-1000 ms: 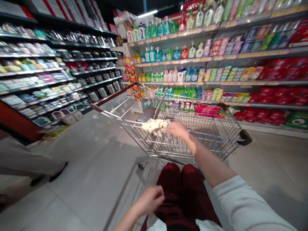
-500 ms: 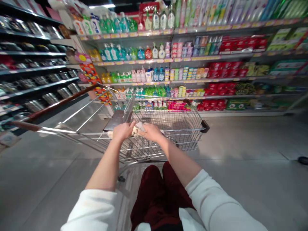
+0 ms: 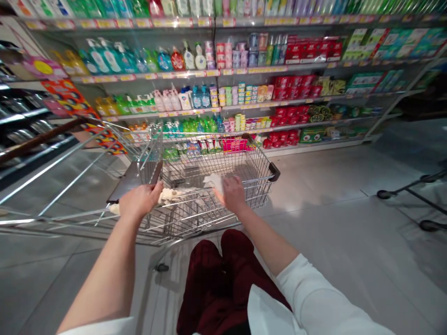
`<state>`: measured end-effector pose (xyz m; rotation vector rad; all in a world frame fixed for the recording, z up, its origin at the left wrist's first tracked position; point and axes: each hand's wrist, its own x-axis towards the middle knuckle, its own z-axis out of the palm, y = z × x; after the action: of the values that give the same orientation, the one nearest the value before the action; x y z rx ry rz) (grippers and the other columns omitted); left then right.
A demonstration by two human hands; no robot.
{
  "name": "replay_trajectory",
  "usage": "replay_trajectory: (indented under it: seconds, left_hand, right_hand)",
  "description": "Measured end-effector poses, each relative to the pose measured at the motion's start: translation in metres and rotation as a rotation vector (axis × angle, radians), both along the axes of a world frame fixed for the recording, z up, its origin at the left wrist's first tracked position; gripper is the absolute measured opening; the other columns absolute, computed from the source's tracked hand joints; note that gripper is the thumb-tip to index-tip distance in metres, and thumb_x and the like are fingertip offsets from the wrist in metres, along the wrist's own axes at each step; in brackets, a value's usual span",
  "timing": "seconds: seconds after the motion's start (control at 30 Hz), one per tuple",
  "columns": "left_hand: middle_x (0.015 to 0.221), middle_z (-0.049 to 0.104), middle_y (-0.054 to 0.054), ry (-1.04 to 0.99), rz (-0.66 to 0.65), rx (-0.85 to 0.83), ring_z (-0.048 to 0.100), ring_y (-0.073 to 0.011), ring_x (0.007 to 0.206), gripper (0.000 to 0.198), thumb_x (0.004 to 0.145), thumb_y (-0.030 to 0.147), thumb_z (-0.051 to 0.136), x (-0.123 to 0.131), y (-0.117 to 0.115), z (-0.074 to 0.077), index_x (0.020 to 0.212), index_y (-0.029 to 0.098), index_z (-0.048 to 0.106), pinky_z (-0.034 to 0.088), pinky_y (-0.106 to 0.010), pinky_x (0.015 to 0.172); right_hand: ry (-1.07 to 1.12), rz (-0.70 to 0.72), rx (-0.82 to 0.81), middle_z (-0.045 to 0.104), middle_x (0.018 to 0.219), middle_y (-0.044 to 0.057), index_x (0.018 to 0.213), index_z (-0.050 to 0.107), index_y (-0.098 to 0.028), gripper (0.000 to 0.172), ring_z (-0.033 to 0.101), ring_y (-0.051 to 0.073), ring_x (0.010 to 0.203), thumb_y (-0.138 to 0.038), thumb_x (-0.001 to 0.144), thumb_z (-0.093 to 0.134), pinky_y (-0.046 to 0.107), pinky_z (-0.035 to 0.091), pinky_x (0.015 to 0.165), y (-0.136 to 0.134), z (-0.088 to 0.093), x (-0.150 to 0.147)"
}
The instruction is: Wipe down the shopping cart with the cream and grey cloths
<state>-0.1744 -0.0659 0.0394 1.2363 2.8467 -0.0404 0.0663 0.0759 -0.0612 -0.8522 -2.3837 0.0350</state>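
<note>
A metal shopping cart [image 3: 206,228] stands sideways in front of me, its wire basket showing bare bottom wires. My left hand [image 3: 139,201] is closed round a long, lumpy, cream-coloured bundle [image 3: 169,195] that lies along the cart's near top rail; its kind is unclear, and part of it sticks out on the hand's far left. My right hand [image 3: 233,193], slightly blurred, is above the same rail farther right. Its fingers pinch a thin, crumpled white sheet [image 3: 212,180], like tissue or a wipe. The palm side of both hands is hidden.
Behind the cart, shelves [image 3: 150,76] hold pump bottles, jars and red boxes. The cart's brown handle [image 3: 42,137] reaches left, near a rack of metal kitchenware [image 3: 21,132]. At right, dark wheels on a frame [image 3: 386,194] stand on the grey floor.
My hands, close together before, have moved apart: the left one leftward, the right one rightward with the white sheet. The view has turned down and to the right.
</note>
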Motion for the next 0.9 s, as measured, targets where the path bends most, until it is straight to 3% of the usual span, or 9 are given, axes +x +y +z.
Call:
replay_trajectory:
  seconds: [0.17,0.27,0.33,0.4,0.53,0.67,0.77,0.9]
  left_hand:
    - [0.114,0.071,-0.022,-0.043,-0.019,-0.007,0.065,-0.0436,0.104,0.077,0.091,0.068,0.021,-0.004,0.001,0.000,0.116,0.018,0.074,0.048,-0.050,0.082]
    - [0.119,0.070,-0.020,-0.047,-0.020,-0.033,0.063,-0.0438,0.106,0.077,0.091,0.067,0.020,-0.009,0.003,-0.002,0.122,0.019,0.071,0.048,-0.050,0.084]
    - [0.123,0.069,-0.018,-0.032,-0.014,-0.068,0.062,-0.0425,0.110,0.075,0.092,0.065,0.018,-0.010,0.005,-0.002,0.127,0.021,0.068,0.047,-0.049,0.085]
    - [0.126,0.068,-0.016,-0.014,-0.024,-0.106,0.062,-0.0406,0.111,0.071,0.094,0.062,0.019,-0.007,0.010,-0.003,0.129,0.023,0.066,0.047,-0.048,0.087]
    - [0.121,0.070,-0.018,0.017,-0.121,-0.136,0.064,-0.0398,0.110,0.072,0.095,0.059,0.016,0.017,0.026,-0.007,0.120,0.019,0.071,0.047,-0.046,0.087]
    - [0.103,0.073,-0.025,0.081,-0.248,-0.033,0.068,-0.0427,0.100,0.078,0.096,0.056,0.011,0.050,0.040,-0.019,0.107,0.012,0.075,0.049,-0.047,0.077]
    - [0.089,0.074,-0.024,0.149,-0.239,0.066,0.070,-0.0428,0.090,0.077,0.096,0.056,0.012,0.064,0.041,-0.027,0.099,0.013,0.077,0.048,-0.045,0.069]
    - [0.083,0.074,-0.020,0.260,-0.241,0.187,0.071,-0.0391,0.084,0.070,0.098,0.051,0.016,0.067,0.031,-0.032,0.093,0.016,0.076,0.044,-0.039,0.064]
  right_hand:
    - [0.210,-0.337,0.096,0.069,0.102,0.014,0.105,0.068,-0.013,0.041,0.060,0.027,0.102,-0.046,0.097,0.044,0.054,0.021,0.115,0.071,-0.032,0.094]
    - [0.203,-0.391,0.063,0.069,0.109,0.016,0.110,0.067,-0.013,0.043,0.059,0.029,0.109,-0.046,0.097,0.044,0.057,0.018,0.115,0.088,-0.034,0.122]
    - [0.188,-0.361,0.016,0.065,0.123,0.017,0.119,0.065,-0.014,0.045,0.054,0.031,0.121,-0.048,0.097,0.044,0.057,0.018,0.115,0.080,-0.029,0.113]
    - [0.172,-0.299,-0.035,0.061,0.133,0.017,0.122,0.063,-0.016,0.047,0.049,0.031,0.129,-0.050,0.098,0.043,0.056,0.018,0.116,0.059,-0.020,0.085]
    - [0.061,-0.062,-0.062,0.069,0.115,0.011,0.108,0.068,-0.017,0.045,0.058,0.024,0.114,-0.051,0.101,0.038,0.048,0.021,0.116,-0.001,0.005,0.001]
    - [-0.002,0.010,-0.011,0.072,0.098,0.008,0.099,0.070,-0.017,0.051,0.061,0.023,0.097,-0.051,0.102,0.032,0.049,0.025,0.111,-0.037,0.023,-0.057]
    - [-0.006,0.012,0.028,0.072,0.097,0.006,0.097,0.070,-0.018,0.051,0.061,0.021,0.094,-0.052,0.101,0.032,0.049,0.020,0.113,-0.036,0.021,-0.063]
    - [-0.017,0.048,0.124,0.070,0.090,0.005,0.092,0.068,-0.020,0.045,0.059,0.020,0.092,-0.050,0.100,0.036,0.045,0.020,0.114,-0.012,0.005,-0.040]
